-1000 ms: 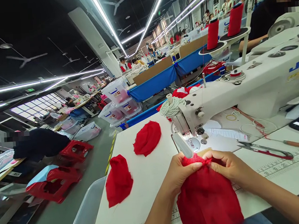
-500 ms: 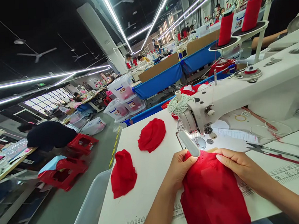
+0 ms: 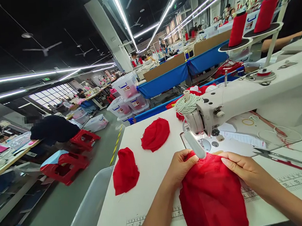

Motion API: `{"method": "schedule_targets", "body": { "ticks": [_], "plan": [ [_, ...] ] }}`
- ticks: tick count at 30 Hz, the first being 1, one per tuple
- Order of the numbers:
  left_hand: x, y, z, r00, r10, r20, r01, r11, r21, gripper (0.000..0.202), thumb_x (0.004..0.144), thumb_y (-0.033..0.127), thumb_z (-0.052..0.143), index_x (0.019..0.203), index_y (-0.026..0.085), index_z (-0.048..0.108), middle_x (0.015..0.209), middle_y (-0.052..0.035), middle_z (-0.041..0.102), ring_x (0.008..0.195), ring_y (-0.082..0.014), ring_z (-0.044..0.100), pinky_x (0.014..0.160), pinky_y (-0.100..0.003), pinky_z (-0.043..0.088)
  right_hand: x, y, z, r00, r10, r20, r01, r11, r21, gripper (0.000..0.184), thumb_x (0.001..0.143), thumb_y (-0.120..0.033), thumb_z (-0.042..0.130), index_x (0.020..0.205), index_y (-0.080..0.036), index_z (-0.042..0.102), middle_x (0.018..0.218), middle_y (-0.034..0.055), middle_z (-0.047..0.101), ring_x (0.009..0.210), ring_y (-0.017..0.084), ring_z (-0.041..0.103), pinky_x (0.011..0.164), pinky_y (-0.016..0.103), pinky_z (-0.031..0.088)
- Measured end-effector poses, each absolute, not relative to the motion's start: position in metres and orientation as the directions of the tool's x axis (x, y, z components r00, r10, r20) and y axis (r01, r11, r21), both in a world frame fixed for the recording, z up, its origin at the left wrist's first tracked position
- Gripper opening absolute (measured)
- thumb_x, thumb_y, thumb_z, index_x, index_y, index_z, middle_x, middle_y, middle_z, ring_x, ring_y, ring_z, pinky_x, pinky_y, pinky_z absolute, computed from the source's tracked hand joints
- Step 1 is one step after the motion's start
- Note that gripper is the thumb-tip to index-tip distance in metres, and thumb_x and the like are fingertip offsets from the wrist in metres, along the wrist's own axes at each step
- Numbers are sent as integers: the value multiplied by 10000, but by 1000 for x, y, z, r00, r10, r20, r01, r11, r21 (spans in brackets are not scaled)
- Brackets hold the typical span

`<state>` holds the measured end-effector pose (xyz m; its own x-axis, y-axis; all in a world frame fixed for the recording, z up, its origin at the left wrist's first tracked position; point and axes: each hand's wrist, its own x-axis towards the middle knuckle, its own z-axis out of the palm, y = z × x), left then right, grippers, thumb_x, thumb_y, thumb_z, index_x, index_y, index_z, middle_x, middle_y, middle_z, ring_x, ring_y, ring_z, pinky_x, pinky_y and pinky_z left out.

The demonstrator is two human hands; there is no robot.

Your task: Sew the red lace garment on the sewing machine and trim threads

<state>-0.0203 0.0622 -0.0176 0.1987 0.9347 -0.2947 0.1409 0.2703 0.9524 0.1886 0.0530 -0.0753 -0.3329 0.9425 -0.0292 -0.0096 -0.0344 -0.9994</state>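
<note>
A sheer red piece of fabric (image 3: 212,194) hangs between my two hands, its top edge stretched just in front of the sewing machine (image 3: 243,101). My left hand (image 3: 182,166) pinches its upper left corner, thumb on top. On the other side, my right hand (image 3: 238,165) grips the upper right part between thumb and fingers. The machine's pale elongated guard (image 3: 195,145) partly covers the top edge of the cloth. Behind it lies the metal needle plate (image 3: 205,144). Thread snips (image 3: 286,160) with red on the handle lie right of my right hand.
Two red fabric pieces (image 3: 155,134) (image 3: 125,171) lie on the white table (image 3: 148,182) at left. A plastic bin (image 3: 91,196) stands below its left edge. Red thread cones (image 3: 238,29) rise behind the machine. Red stools (image 3: 64,167) and a seated person (image 3: 55,130) are farther left.
The view has shifted slightly, so the machine and table sit a little farther right. Both hands keep hold of the fabric, whose lower part has swung slightly left.
</note>
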Motion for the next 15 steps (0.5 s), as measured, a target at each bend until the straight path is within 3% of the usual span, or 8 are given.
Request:
{"method": "schedule_targets", "body": {
  "ticks": [4,7,8,10,12,15],
  "plan": [
    [-42,64,-6,313,848,-427,464,256,848,408,681,473,723,598,171,461,602,56,355,602,-91,294,546,-254,204,184,48,-75,-227,971,-77,-29,-86,-996,393,860,-552,537,1050,-267,729,1166,51,697,1158,305,568,1023,362,435],
    [-56,64,-3,325,821,-469,411,324,852,429,675,527,720,659,173,480,628,58,385,609,-87,313,555,-245,216,182,45,-79,-219,973,-67,21,-64,-998,367,839,-554,537,981,-275,731,1166,48,692,1161,308,555,1049,370,398],
    [-60,65,-2,325,819,-473,365,353,862,434,670,542,721,691,172,495,647,55,411,615,-86,337,565,-238,238,181,44,-81,-232,971,-60,48,-50,-998,380,837,-569,528,975,-274,724,1145,51,694,1101,298,581,998,360,435],
    [-68,67,-2,299,830,-471,316,379,870,456,660,571,715,747,169,520,692,42,471,634,-92,399,597,-234,297,179,42,-86,-253,963,-95,113,-68,-991,444,839,-611,489,1022,-261,691,992,67,707,819,246,625,740,329,518],
    [-78,70,-2,235,866,-442,334,355,873,463,664,584,698,774,168,526,730,27,509,659,-106,446,630,-248,343,176,39,-93,-227,960,-166,154,-133,-979,487,838,-625,454,1076,-240,635,801,53,671,561,182,519,479,286,434],
    [-97,75,1,145,919,-366,419,278,864,389,724,532,655,758,173,509,733,28,495,664,-114,443,619,-258,334,171,35,-103,-187,967,-175,157,-146,-977,461,827,-599,433,1074,-237,576,714,33,616,517,168,472,402,269,355]
  ]
}}
